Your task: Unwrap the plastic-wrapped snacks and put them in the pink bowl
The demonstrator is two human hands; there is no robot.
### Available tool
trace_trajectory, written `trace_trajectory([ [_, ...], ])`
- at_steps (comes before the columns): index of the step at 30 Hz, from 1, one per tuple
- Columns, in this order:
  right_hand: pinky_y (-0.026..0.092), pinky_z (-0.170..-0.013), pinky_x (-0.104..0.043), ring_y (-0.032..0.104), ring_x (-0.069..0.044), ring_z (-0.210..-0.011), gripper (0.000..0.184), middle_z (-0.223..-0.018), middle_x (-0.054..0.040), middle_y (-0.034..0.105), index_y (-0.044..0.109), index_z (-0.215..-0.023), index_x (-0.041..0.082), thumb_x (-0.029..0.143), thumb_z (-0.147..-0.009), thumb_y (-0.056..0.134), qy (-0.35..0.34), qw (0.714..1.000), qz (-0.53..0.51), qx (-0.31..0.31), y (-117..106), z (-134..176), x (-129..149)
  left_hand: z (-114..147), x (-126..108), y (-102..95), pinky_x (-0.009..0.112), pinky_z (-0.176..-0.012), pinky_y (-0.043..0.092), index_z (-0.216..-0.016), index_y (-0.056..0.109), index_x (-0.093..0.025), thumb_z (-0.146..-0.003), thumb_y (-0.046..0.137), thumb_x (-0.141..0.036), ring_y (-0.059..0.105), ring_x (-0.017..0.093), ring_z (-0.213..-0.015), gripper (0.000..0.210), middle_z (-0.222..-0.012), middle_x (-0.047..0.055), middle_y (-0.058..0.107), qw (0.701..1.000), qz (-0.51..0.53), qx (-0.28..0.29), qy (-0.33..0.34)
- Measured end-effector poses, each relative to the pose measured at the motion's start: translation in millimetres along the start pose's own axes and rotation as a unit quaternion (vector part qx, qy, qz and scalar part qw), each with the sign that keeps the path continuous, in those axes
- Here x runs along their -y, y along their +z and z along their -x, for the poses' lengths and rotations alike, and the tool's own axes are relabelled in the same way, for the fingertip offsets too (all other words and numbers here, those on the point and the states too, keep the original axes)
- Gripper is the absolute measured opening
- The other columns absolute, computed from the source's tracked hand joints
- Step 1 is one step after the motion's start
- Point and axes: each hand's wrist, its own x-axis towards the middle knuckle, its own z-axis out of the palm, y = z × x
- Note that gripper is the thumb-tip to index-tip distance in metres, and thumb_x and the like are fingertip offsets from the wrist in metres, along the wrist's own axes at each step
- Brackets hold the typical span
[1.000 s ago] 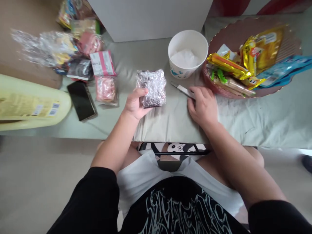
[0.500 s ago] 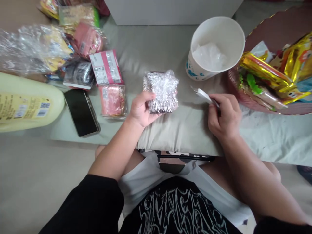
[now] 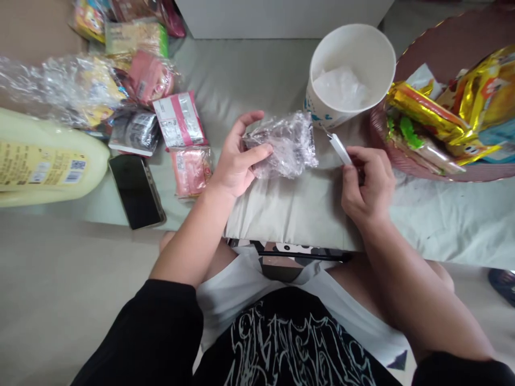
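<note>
Cloth-covered table (image 3: 237, 69); left hand (image 3: 237, 161) half-closed on plastic-wrapped packet (image 3: 285, 150), right hand (image 3: 370, 185) curled round cutter (image 3: 340, 149); packet's slickness could cause skidding.

A wrapped packet (image 3: 290, 147) is held by the left hand (image 3: 235, 167); a tool (image 3: 340, 149) is gripped by the right hand (image 3: 372, 187), near a tub (image 3: 356, 51) and basket (image 3: 426, 52).

Apparently a home: cloth-covered table (image 3: 454, 230), pink snack bowl (image 3: 432, 51), phone (image 3: 137, 192).
</note>
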Motion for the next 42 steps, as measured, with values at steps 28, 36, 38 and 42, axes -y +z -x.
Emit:
trace_trajectory([
  [28, 0.06, -0.078, -0.039, 0.073, -0.024, -0.088, 0.027, -0.103, -0.0101, 0.077, 0.074, -0.114, 0.024, 0.027, -0.098, 0.053, -0.058, 0.998, -0.003, 0.032, 1, 2, 17, 4, 14, 0.1, 0.057, -0.127, 0.034, -0.137, 0.061, -0.03, -0.07, 0.088, -0.037, 0.048, 0.037, -0.142, 0.072, -0.145, 0.011, 0.055, 0.903, -0.369, 0.101, 0.197],
  [36, 0.061, -0.071, -0.038, 0.073, -0.023, -0.083, 0.027, -0.1, -0.0093, 0.077, 0.078, -0.111, 0.029, 0.03, -0.098, 0.055, -0.039, 0.997, 0.014, 0.064, -2, 1, 15, 4, 15, 0.9, 0.057, -0.129, 0.031, -0.135, 0.061, -0.03, -0.07, 0.088, -0.037, 0.046, 0.037, -0.144, 0.07, -0.144, 0.012, 0.052, 0.903, -0.368, 0.098, 0.201],
  [38, 0.061, -0.072, -0.039, 0.074, -0.023, -0.084, 0.027, -0.101, -0.0091, 0.078, 0.078, -0.112, 0.03, 0.029, -0.098, 0.055, -0.044, 0.997, 0.001, 0.066, -2, 0, 17, 4, 14, 2.2, 0.056, -0.128, 0.031, -0.133, 0.063, -0.029, -0.07, 0.089, -0.035, 0.046, 0.038, -0.144, 0.069, -0.142, 0.012, 0.053, 0.907, -0.358, 0.098, 0.199],
  [42, 0.062, -0.076, -0.039, 0.075, -0.024, -0.087, 0.029, -0.103, -0.0081, 0.079, 0.079, -0.113, 0.032, 0.029, -0.099, 0.054, -0.025, 0.996, 0.0, 0.091, -3, -1, 20, 4, 12, 4.7, 0.055, -0.127, 0.032, -0.13, 0.065, -0.029, -0.066, 0.09, -0.032, 0.047, 0.038, -0.143, 0.068, -0.14, 0.011, 0.054, 0.914, -0.348, 0.093, 0.186],
])
